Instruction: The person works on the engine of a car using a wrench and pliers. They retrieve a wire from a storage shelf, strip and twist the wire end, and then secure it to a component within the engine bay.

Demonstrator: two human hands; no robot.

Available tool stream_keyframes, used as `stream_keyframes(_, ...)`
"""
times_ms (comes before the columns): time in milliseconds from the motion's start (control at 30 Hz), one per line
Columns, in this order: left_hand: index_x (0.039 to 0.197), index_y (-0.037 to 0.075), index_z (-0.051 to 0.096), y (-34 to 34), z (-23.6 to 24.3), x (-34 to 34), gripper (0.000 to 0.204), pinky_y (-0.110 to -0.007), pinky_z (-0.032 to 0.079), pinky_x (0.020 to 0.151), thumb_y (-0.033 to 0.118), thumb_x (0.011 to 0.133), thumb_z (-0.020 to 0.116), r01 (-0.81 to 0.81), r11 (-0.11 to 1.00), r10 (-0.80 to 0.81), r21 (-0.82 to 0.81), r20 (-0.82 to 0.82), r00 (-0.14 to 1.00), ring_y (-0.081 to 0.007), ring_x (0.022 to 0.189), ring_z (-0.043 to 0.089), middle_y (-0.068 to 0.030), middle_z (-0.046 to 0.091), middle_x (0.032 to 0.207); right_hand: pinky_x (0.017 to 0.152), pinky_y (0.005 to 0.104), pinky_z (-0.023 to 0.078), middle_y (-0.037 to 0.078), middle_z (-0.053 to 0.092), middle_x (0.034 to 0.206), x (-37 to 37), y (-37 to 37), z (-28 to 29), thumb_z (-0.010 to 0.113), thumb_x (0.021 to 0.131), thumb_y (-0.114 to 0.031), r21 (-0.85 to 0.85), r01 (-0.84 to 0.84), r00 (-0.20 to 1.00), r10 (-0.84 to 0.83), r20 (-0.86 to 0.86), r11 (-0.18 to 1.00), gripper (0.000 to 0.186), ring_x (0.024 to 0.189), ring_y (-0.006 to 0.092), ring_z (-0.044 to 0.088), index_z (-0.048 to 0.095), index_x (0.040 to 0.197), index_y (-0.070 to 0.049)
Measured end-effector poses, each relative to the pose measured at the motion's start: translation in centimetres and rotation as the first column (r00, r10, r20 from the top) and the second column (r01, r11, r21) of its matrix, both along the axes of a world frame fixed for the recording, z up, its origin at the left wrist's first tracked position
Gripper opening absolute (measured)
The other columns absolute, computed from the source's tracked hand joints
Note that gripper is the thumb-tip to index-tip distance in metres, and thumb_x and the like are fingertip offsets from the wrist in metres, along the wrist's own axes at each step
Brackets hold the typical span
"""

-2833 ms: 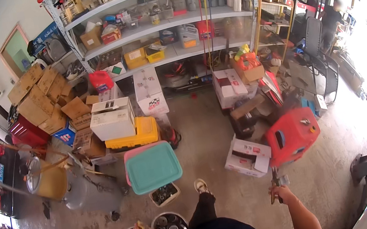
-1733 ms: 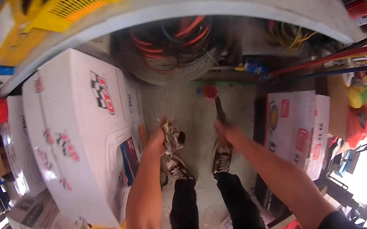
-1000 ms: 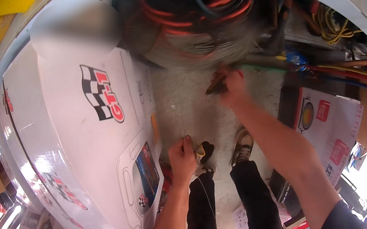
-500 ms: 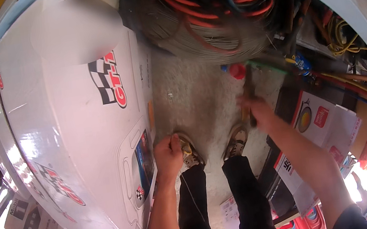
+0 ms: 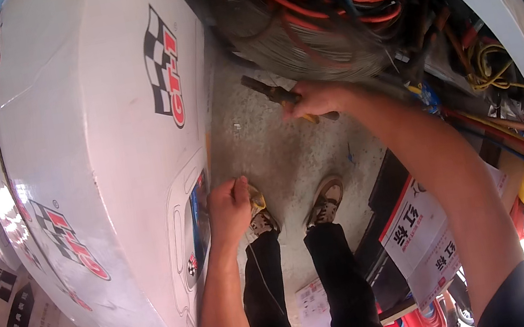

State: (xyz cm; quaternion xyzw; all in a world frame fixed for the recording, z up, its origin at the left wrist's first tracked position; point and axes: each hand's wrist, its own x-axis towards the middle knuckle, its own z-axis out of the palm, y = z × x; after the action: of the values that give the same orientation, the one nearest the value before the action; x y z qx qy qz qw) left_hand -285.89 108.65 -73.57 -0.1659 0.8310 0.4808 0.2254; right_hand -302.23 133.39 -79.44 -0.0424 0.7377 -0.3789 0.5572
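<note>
My left hand (image 5: 231, 209) is closed in a fist beside the white carton, above my left shoe. A thin wire (image 5: 261, 272) trails down from it across my trouser leg; the part inside the fist is hidden. Something yellowish (image 5: 256, 199) shows at the fist's edge, over the shoe, and I cannot make out what it is. My right hand (image 5: 315, 99) reaches forward, wrapped round dark pliers (image 5: 263, 90) with some yellow at the handles. Their long head points up and left, above the concrete floor.
A big white carton (image 5: 127, 152) fills the left side. Ahead lies a coil of grey wire (image 5: 305, 51), with orange hose (image 5: 289, 1) on top. Tools and yellow cord (image 5: 486, 64) crowd the right. White-and-red printed cardboard (image 5: 421, 233) stands beside my right leg.
My right hand has swung forward and left with the pliers, now in front of the wire coil. A red round object on the floor is no longer visible. My left hand remains closed.
</note>
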Motion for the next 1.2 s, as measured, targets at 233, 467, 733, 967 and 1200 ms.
stream_keyframes(233, 0.063, -0.001, 0.048, -0.4, 0.5, 0.0, 0.037, -0.031, 0.028, 0.046, 0.019, 0.093, 0.056, -0.049, 0.999, 0.049, 0.012, 0.047, 0.998, -0.0094, 0.049, 0.033, -0.0021, 0.038, 0.049, 0.080, 0.0327, 0.045, 0.005, 0.065, 0.088, -1.2, -0.8, 2.1, 0.063, 0.077, -0.016, -0.066, -0.024, 0.997, 0.029, 0.073, 0.998, 0.017, 0.090, 0.0162, 0.060, 0.067, 0.088, -0.004)
stream_keyframes(467, 0.064, -0.002, 0.048, -0.8, 0.5, -0.7, 0.037, -0.031, 0.029, 0.046, 0.020, 0.093, 0.057, -0.021, 0.999, 0.018, 0.042, 0.082, 0.996, -0.0094, 0.048, 0.034, -0.0020, 0.038, 0.049, 0.070, 0.0291, 0.043, 0.004, 0.057, 0.082, 0.0, -2.3, -0.1, 0.062, 0.078, -0.019, -0.021, 0.111, 0.993, -0.112, -0.044, 0.994, 0.021, 0.075, 0.0134, 0.054, 0.060, 0.087, 0.000)
stream_keyframes(733, 0.064, -0.002, 0.049, -0.6, 0.9, -0.9, 0.037, -0.030, 0.029, 0.046, 0.020, 0.093, 0.056, -0.083, 0.993, 0.071, 0.081, 0.147, 0.987, -0.0086, 0.048, 0.035, -0.0007, 0.039, 0.050, 0.057, 0.0333, 0.047, 0.007, 0.056, 0.065, -0.4, -3.4, 0.0, 0.061, 0.086, -0.022, 0.175, 0.261, 0.934, -0.294, 0.205, 0.949, 0.024, 0.061, 0.0135, 0.056, 0.057, 0.075, -0.001)
stream_keyframes(967, 0.066, -0.003, 0.053, -0.8, -0.1, -0.3, 0.034, -0.035, 0.034, 0.048, 0.020, 0.091, 0.055, -0.040, 0.995, 0.043, -0.090, 0.035, 0.998, -0.0197, 0.046, 0.044, -0.0128, 0.048, 0.052, 0.065, 0.0450, 0.050, 0.018, 0.065, 0.071, 1.9, -4.4, 0.5, 0.056, 0.088, -0.045, 0.411, -0.011, 0.957, 0.129, -0.260, 0.911, 0.052, 0.069, 0.0346, 0.064, 0.062, 0.075, 0.005)
stream_keyframes(1200, 0.075, 0.006, 0.062, 0.8, 15.5, 5.5, 0.028, -0.047, 0.047, 0.062, 0.029, 0.089, 0.053, -0.023, 0.990, 0.045, -0.142, 0.149, 0.988, -0.0385, 0.069, 0.060, -0.0177, 0.062, 0.072, 0.062, 0.0387, 0.049, 0.015, 0.062, 0.074, 13.9, 2.1, 11.4, 0.057, 0.086, -0.025, 0.282, 0.335, 0.941, -0.331, -0.065, 0.899, 0.027, 0.072, 0.0279, 0.061, 0.061, 0.087, 0.001)
